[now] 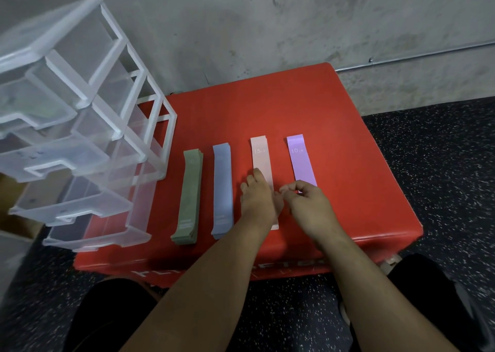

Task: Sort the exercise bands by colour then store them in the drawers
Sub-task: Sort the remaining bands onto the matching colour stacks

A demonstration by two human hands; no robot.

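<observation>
**On the red counter point(348, 137): hands at two bands**

Under the left hand point(258, 199) lies the pink band point(261, 156), the fingers resting loosely on it. Just to its right, the right hand point(308, 204) curls over the near end of the purple band point(300, 161); I cannot tell whether it pinches it. Left of both hands lie the blue band point(222, 185), the green band point(190, 191) and the clear drawers point(80, 110).
</observation>
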